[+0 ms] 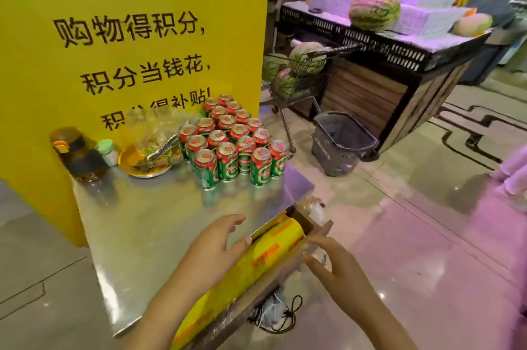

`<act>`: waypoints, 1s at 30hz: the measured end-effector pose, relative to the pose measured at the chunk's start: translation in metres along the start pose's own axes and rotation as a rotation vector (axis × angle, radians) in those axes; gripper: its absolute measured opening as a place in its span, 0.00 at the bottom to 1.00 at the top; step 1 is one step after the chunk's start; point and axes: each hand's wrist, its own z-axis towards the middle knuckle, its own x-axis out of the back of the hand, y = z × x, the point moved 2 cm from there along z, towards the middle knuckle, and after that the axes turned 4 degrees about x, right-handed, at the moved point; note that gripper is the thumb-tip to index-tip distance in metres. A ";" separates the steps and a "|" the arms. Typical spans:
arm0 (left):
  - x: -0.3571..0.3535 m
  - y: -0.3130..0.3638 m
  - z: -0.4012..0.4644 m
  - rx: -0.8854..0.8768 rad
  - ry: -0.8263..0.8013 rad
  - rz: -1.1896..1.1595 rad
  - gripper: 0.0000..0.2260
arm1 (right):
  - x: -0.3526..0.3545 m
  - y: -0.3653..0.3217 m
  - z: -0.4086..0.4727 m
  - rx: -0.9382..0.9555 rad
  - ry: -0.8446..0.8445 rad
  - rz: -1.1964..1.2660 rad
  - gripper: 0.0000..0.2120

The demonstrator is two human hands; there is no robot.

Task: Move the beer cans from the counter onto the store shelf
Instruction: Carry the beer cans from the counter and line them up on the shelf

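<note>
Closest to me: my left hand [221,247] rests flat on top of a big yellow wrap roll [256,269] at the near edge of the counter [137,224]. Fingers are straight, thumb by the roll, not curled round anything. My right hand [333,264] is on the other side of the roll, fingers spread and loose. It's touching some clear film there, but I can't tell if it pinches it.

So I think the can step hasn't started yet. No can is in either hand. Next I need to let go of the roll, reach fwd across the counter and grab cans, prob the front ones first.

The beer cans [233,144] stand further back on the counter, all upright, packed tight in rows, approx. 20 of them. Green sides, red tops, shiny. They sit just right of a plate of food [148,161] w/ tongs, and a dark bottle [79,155] is left of that. Behind is a yellow sign [128,35].

I can't see the store shelf for them. Far off: a grey basket [342,144] and watermelons [373,11].
</note>
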 end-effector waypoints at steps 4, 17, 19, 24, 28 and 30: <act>-0.019 0.008 0.057 0.080 0.076 -0.002 0.19 | 0.021 0.044 0.079 0.033 -0.104 0.023 0.14; -0.055 0.016 0.183 0.515 0.286 -0.081 0.25 | 0.056 0.056 0.328 0.314 -0.413 -0.020 0.29; -0.056 0.022 0.207 0.485 0.285 -0.052 0.29 | 0.049 0.056 0.349 0.299 -0.416 -0.012 0.32; -0.060 0.017 0.260 0.434 0.249 -0.086 0.31 | 0.031 0.048 0.380 0.309 -0.479 0.056 0.39; -0.070 0.008 0.279 0.451 0.207 -0.023 0.36 | 0.018 0.048 0.387 0.270 -0.514 0.096 0.31; -0.076 0.006 0.284 0.439 0.232 0.012 0.38 | 0.014 0.051 0.388 0.258 -0.499 0.091 0.30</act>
